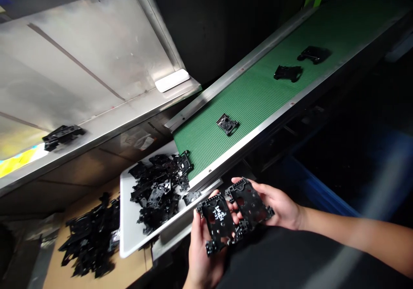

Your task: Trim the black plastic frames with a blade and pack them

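Holding plastic frames, left hand, right hand, fingers gripping edges, long axes angled

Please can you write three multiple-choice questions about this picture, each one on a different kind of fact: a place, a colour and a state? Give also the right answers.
1. Where is the loose pile of black plastic parts nearest the hands?
A. On a white tray beside the green conveyor belt
B. On the steel shelf
C. In the blue bin

2. What colour is the handwriting on the black part in the left hand?
A. Red
B. White
C. Green

3. What is the state of the right hand?
A. Empty
B. Resting on the belt
C. Holding a second black part

Answers:
1. A, the pile lies on the tray.
2. B, white marks stand out on the black.
3. C, the part lies in its fingers.
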Available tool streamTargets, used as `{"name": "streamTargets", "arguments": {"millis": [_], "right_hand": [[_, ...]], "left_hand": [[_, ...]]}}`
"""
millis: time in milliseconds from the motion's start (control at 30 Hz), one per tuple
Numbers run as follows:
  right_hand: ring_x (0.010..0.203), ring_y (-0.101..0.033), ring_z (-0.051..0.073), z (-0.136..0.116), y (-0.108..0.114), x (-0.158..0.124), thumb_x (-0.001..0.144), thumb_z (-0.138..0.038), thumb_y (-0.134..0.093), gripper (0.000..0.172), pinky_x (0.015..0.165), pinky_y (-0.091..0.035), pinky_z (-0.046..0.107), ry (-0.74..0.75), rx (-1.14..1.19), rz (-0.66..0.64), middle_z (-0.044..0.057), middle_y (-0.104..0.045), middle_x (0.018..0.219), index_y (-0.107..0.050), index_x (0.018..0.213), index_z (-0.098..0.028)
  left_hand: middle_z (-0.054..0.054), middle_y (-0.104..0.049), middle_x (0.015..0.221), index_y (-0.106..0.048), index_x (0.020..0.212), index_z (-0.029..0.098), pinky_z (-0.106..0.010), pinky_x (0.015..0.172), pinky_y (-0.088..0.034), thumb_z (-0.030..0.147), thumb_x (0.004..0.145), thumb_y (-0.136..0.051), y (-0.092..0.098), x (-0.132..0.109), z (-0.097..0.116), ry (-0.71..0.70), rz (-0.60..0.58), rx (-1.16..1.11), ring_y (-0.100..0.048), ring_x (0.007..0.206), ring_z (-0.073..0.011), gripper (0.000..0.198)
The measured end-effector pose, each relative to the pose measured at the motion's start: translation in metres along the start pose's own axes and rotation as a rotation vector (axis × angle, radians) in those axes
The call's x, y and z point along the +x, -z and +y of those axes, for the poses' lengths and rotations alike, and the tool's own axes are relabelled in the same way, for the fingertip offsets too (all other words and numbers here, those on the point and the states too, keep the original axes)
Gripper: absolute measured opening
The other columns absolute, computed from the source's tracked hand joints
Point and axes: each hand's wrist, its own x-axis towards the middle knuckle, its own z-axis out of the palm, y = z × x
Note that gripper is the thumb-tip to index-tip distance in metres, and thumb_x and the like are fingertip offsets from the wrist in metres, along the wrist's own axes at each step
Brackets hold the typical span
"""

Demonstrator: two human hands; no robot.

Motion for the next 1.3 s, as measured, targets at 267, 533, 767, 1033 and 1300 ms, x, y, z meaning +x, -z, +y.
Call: {"name": "streamTargets", "arguments": {"millis": [267,533,767,1033,1300], "right_hand": [[0.095,-0.078,0.027,0.006,0.001,0.0,0.104,-0.039,-0.039,0.047,0.084,-0.06,0.037,-0.003,0.001,-0.024,0.018,-0.075,0.117,-0.039,0.148,-0.022],[0.094,-0.079,0.026,0.01,-0.001,0.005,0.104,-0.039,-0.041,0.043,0.084,-0.06,0.038,-0.021,0.022,-0.058,0.017,-0.076,0.115,-0.042,0.144,-0.022],[0.097,-0.078,0.026,0.013,-0.001,0.005,0.105,-0.039,-0.04,0.044,0.088,-0.058,0.039,-0.014,0.034,-0.065,0.016,-0.076,0.117,-0.041,0.146,-0.022],[0.095,-0.078,0.023,0.011,0.003,0.002,0.105,-0.039,-0.038,0.046,0.086,-0.058,0.036,0.004,0.022,-0.06,0.014,-0.076,0.116,-0.04,0.148,-0.023],[0.093,-0.078,0.022,0.004,0.005,-0.005,0.104,-0.039,-0.04,0.047,0.084,-0.057,0.034,0.041,-0.007,-0.026,0.013,-0.076,0.114,-0.04,0.147,-0.022]], "left_hand": [[-0.013,-0.078,0.104,-0.046,0.149,0.022,-0.044,0.092,-0.056,0.063,0.095,-0.044,0.004,-0.004,-0.002,-0.001,-0.011,0.005,-0.076,0.091,-0.029,0.067],[-0.014,-0.078,0.107,-0.045,0.149,0.023,-0.044,0.09,-0.056,0.061,0.096,-0.041,0.006,-0.01,0.0,-0.019,0.024,0.014,-0.075,0.091,-0.0288,0.066],[-0.013,-0.078,0.103,-0.048,0.147,0.023,-0.045,0.091,-0.056,0.065,0.093,-0.044,0.005,-0.012,0.001,-0.024,0.045,0.021,-0.075,0.09,-0.0294,0.068],[-0.015,-0.077,0.109,-0.046,0.149,0.021,-0.046,0.092,-0.056,0.068,0.09,-0.048,0.002,-0.01,-0.003,-0.048,0.006,0.039,-0.075,0.094,-0.0316,0.075],[-0.015,-0.075,0.113,-0.046,0.15,0.024,-0.045,0.087,-0.059,0.066,0.088,-0.052,0.0,-0.004,-0.007,-0.074,-0.006,0.073,-0.073,0.099,-0.0315,0.075]]}}
